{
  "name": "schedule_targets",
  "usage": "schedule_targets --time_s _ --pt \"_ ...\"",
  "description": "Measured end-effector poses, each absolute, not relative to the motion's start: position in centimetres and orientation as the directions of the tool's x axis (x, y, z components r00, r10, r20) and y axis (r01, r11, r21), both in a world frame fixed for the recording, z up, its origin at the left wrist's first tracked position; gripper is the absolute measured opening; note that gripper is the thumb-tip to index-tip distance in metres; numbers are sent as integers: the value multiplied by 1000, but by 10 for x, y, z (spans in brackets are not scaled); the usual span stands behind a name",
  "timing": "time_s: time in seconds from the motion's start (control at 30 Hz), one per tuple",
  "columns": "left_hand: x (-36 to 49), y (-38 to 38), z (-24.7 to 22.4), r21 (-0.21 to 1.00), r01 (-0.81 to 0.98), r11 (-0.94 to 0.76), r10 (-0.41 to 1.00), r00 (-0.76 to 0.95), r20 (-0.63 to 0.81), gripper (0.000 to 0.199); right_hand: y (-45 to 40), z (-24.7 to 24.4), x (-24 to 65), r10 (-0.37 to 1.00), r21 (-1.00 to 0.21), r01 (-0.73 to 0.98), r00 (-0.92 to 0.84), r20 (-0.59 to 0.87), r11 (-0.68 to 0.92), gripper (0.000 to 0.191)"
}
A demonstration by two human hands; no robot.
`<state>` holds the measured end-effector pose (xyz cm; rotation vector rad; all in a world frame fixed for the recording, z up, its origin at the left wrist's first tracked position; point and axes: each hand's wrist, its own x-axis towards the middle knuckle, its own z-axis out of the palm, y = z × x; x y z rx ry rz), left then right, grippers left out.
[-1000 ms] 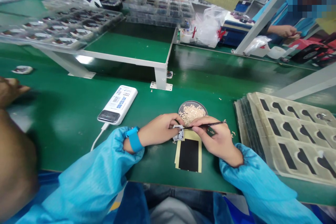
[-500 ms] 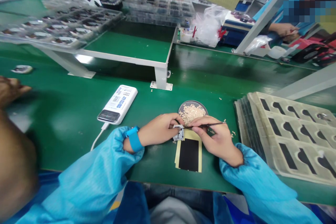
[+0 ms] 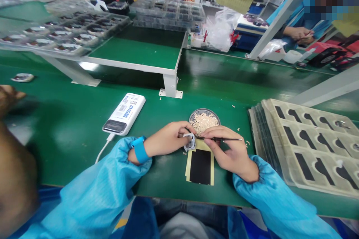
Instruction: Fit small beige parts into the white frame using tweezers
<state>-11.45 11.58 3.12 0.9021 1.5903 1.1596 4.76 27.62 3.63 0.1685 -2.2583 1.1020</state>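
as seen from the head camera, the left hand [image 3: 168, 138] and the right hand [image 3: 230, 149] close together above a green workbench [image 3: 64, 149], fingers nearly meeting. a small white part [image 3: 189, 142] pinched firmly in the left fingertips, low over the bench, just above the top of a black strip on yellow backing [image 3: 199, 166] and just in front of a round mesh dish [image 3: 204, 110] heaped with pale flakes [image 3: 203, 123]. a slim dark pointed tool [image 3: 221, 139] clamped in the right thumb and fingers, its tip at the small white part, its shaft level and pointing across the right hand. a few stray pale flakes [image 3: 248, 142] on the bench just beyond the right hand. a blue wrist strap [image 3: 139, 149] around the left wrist, blue gathered sleeves [image 3: 275, 194] on both arms. to the left, a white power bank [image 3: 123, 114] with its white cable [image 3: 102, 148]. to the right, a stack of beige moulded trays [image 3: 308, 145] with black slots. ahead, a raised green shelf [image 3: 140, 48] on white legs, clear compartment trays [image 3: 168, 13] behind it. far right, a co-worker's hand [image 3: 297, 33] past a white post; at the left edge, another person's blurred hand [image 3: 8, 97].
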Motion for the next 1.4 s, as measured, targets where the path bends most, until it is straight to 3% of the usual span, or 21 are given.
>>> schedule_targets --time_s 0.23,0.4,0.6,0.7,0.77,0.83,0.9,0.97,1.03,1.1,1.27,1.4 --pt "-116 118 39 973 -43 227 947 -222 -231 32 282 35 48 172 -678 -304 -824 540 669 22" --pt "-114 122 47 952 43 304 919 -278 -281 46 286 43 47 271 -729 -305 -785 556 613 8" --pt "-110 125 64 935 27 354 874 -366 -320 65 276 65 79 406 -880 -248 -814 415 405 48" --pt "-105 126 65 924 13 382 853 -389 -347 66 276 95 119 463 -908 -198 -808 364 369 49" --pt "-102 127 64 928 -14 372 852 -391 -348 66 293 118 152 539 -819 -11 -748 387 573 42" --pt "-99 128 63 931 -56 361 849 -394 -353 66 324 137 188 671 -621 337 -594 443 708 33" --pt "-97 129 64 925 -97 368 839 -395 -375 67 365 146 224 801 -429 697 -372 470 575 29" --pt "-95 129 65 917 -120 379 836 -381 -395 72 403 143 258 904 -272 888 -275 329 369 30" --pt "-95 128 65 914 -101 394 844 -352 -403 72 429 133 284 949 -179 940 -258 180 290 29" --pt "-95 127 64 913 -48 405 855 -333 -397 66 444 122 298 954 -195 934 -283 101 298 29" --pt "-96 124 57 941 -11 339 895 -306 -326 49 454 116 303 938 -290 900 -346 -18 326 27" --pt "-95 122 55 961 -45 273 892 -362 -270 46 462 129 304 940 -203 920 -340 5 334 14"
